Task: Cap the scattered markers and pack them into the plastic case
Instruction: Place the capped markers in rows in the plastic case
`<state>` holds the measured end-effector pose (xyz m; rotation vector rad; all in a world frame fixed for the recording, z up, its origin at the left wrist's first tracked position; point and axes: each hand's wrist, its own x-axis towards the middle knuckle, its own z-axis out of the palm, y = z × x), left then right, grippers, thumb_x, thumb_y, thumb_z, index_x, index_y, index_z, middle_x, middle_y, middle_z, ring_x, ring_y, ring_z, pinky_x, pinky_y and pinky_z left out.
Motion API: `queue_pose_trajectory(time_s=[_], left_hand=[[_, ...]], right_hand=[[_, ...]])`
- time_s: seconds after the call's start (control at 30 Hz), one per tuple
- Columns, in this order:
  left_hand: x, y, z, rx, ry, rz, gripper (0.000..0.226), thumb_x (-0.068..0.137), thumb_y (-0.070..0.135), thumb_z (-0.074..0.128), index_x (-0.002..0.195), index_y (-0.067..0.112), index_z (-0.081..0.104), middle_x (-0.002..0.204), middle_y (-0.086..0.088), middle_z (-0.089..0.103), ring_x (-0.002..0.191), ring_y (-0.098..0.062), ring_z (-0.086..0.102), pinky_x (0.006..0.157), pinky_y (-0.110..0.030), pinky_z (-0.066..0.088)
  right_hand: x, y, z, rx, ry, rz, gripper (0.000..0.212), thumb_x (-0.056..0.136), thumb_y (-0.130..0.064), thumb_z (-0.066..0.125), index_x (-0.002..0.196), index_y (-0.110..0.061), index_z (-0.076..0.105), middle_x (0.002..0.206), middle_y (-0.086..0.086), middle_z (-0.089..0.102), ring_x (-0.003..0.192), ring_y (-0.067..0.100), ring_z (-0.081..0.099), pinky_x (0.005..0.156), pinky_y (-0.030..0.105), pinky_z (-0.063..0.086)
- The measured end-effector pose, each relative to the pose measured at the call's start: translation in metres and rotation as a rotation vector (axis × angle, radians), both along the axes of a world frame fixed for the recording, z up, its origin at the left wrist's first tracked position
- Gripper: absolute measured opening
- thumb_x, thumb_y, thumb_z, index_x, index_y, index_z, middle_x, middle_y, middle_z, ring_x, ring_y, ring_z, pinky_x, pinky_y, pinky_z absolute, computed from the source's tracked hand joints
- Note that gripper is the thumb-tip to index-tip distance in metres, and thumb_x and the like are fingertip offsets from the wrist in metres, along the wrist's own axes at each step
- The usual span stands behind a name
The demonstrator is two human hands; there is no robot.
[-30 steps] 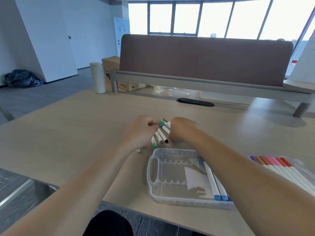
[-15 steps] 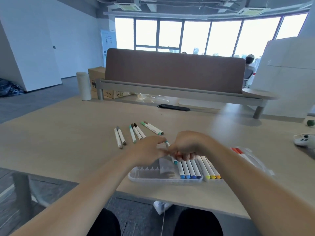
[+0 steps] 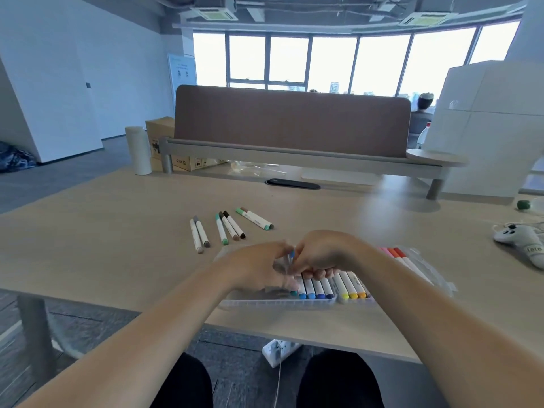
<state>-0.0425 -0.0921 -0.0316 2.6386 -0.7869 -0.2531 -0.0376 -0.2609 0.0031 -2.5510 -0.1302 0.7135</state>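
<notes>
Well, closest to the table's (image 3: 117,231) near edge sits the clear plastic case (image 3: 279,303), with a row of capped markers already in it: blue markers (image 3: 315,290) and yellow markers (image 3: 353,290) lie side by side. A further run of red and orange markers (image 3: 397,256) lies in the see-through half just beyond the right forearm.

Right above the case the two hands meet. The right hand (image 3: 323,254) has its fingers curled round a blue-tipped marker (image 3: 291,257), whose coloured end pokes up between the hands. The left hand (image 3: 256,269) pinches the same marker lower down, though its fingertips are blurred, so whether it is pressing on a cap I cannot tell.

Farther out, seven loose markers (image 3: 229,228) lie on the table in small groups, well apart from the case. By my reckoning the job is more than half done, with these seven and the one in hand left.

Against half a second ago, little differs: the hands stay joined over the case and the loose markers lie as they did.

A white game controller (image 3: 521,240) rests off to the right, and the brown desk divider (image 3: 291,122) closes the far side.
</notes>
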Motion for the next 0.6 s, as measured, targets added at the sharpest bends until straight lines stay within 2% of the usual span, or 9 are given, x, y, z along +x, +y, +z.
queue_pose_trajectory(time_s=[0.13,0.27,0.4,0.6], left_hand=[[-0.003,-0.001,0.001,-0.006,0.023,-0.043,0.068,0.077,0.064,0.067,0.138,0.042,0.047,0.143,0.021,0.047,0.125,-0.009,0.049,0.102,-0.029,0.037],[-0.005,0.000,0.001,-0.076,0.063,-0.029,0.066,0.079,0.052,0.073,0.138,0.037,0.048,0.135,0.019,0.055,0.119,-0.007,0.052,0.094,-0.024,0.036],[-0.002,0.002,-0.001,-0.025,-0.026,0.043,0.061,0.069,0.071,0.066,0.121,0.043,0.054,0.118,0.020,0.063,0.107,-0.008,0.058,0.094,-0.035,0.046],[0.000,0.002,-0.001,-0.058,0.074,0.005,0.063,0.070,0.068,0.067,0.127,0.042,0.058,0.125,0.019,0.065,0.115,-0.006,0.059,0.105,-0.038,0.042]], right_hand=[[0.003,-0.001,0.002,0.013,0.018,0.018,0.012,0.088,-0.017,0.065,0.079,-0.009,0.064,0.062,0.005,0.050,0.046,0.014,0.038,0.045,0.022,0.026],[0.006,-0.003,-0.001,0.016,0.021,-0.008,0.015,0.090,-0.020,0.067,0.082,-0.008,0.065,0.063,0.006,0.051,0.047,0.013,0.039,0.047,0.024,0.028],[0.010,-0.004,-0.004,-0.021,0.013,-0.020,0.021,0.089,-0.028,0.071,0.081,-0.009,0.065,0.069,0.008,0.051,0.049,0.015,0.039,0.048,0.024,0.031],[0.012,-0.002,-0.003,-0.074,0.041,-0.021,0.030,0.092,-0.030,0.068,0.070,-0.011,0.060,0.059,0.003,0.047,0.045,0.014,0.036,0.047,0.024,0.029]])
